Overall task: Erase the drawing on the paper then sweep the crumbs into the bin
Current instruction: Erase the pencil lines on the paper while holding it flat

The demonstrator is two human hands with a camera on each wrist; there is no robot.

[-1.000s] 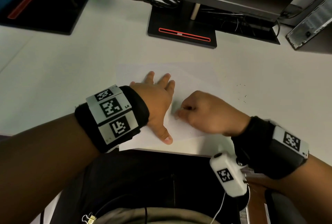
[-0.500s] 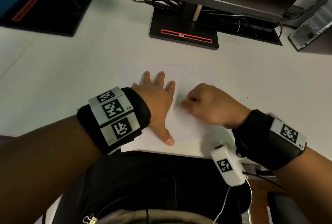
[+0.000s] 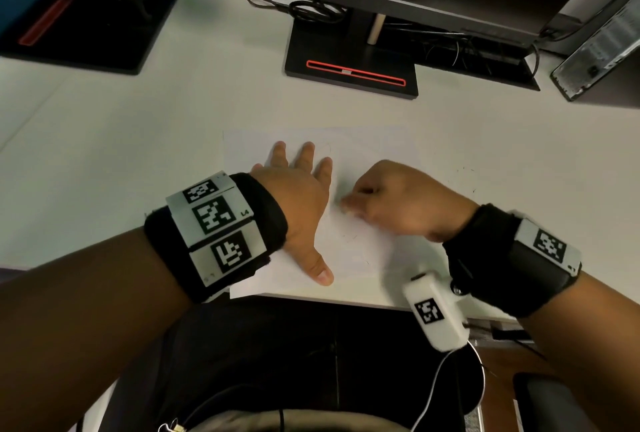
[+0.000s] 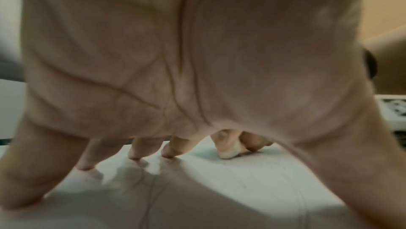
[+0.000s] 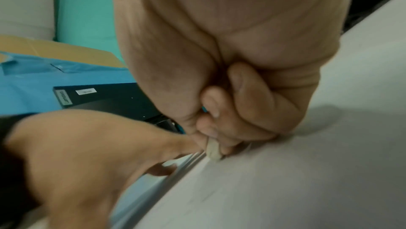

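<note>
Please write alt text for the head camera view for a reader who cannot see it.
Two hands work on a sheet of paper on a white desk: the left hand lies flat with spread fingers holding it down, while the right hand pinches a small eraser against it. Monitor stands sit behind.

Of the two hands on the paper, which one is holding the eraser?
The right hand: its curled fingers pinch the pale eraser against the paper. The left hand only lies flat, fingers spread, holding nothing.

White paper (image 3: pixel 363 154) lies flat at the desk's (image 3: pixel 138 140) near edge — faint pencil lines remain; small pale eraser (image 4: pixel 228 153) tip touches it.
</note>
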